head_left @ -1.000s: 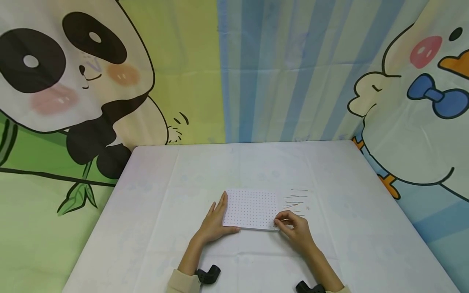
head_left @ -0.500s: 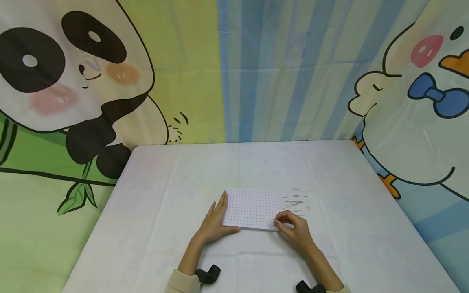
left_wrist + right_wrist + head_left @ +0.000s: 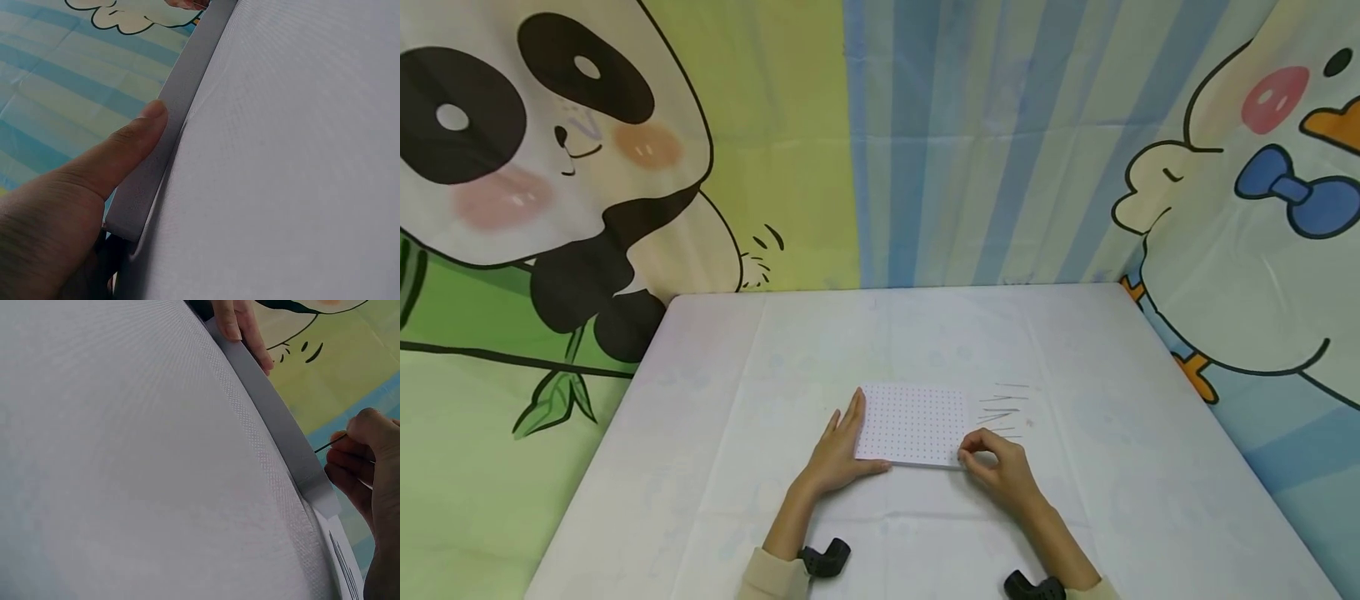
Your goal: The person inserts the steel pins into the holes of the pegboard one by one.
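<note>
Dotted board (image 3: pixel 910 425) mid-table (image 3: pixel 730 492). Left hand (image 3: pixel 842 454), 8 o'clock, unclenched, brackets its corner, seemingly to steady it. Right hand (image 3: pixel 1000 468), 4 o'clock, pinches thin stick (image 3: pixel 330 443) at board, likely for precision. Loose sticks (image 3: pixel 1002 409), 3 o'clock, presumably for easy reach.

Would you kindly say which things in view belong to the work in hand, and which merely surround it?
For the job:
white, dotted rectangular board, touched by the left hand
thin dark stick, pinched by the right hand
probably similar thin dark sticks beside the board

Around it:
table under white cloth
cartoon-printed fabric backdrop
black wrist-worn devices
</note>
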A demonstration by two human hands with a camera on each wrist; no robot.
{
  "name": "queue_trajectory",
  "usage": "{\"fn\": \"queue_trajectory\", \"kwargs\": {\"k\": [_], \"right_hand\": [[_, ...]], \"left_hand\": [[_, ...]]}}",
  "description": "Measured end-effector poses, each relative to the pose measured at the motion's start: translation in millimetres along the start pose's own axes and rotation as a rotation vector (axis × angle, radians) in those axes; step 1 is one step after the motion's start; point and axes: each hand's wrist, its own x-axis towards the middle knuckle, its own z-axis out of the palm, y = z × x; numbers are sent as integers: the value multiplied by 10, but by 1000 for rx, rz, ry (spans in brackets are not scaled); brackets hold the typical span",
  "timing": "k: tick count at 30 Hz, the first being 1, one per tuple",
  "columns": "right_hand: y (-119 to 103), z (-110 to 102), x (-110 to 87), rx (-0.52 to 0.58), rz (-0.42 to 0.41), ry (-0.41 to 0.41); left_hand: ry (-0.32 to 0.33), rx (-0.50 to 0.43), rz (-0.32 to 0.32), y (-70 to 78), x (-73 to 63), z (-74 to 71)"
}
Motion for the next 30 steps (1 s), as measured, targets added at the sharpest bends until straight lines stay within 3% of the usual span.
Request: {"fn": "queue_trajectory", "kwargs": {"k": [7,16,19,21,26,30], "right_hand": [[-42,-14,39,15,-30,-4],[-329,-166,137,90,-22,-22],[-209,-237,86,128,9,2],[-69,-292,26,104,77,34],[265,-393,-106,-92,216,81],[373,-417,-136,-189,234,78]], "left_hand": [[18,2,22,-1,15,-14],[16,8,17,7,-9,1],[11,1,12,11,-10,5],[13,-2,15,12,-11,7],[20,11,16,8,-17,5],[23,12,19,14,-15,-5]]}}
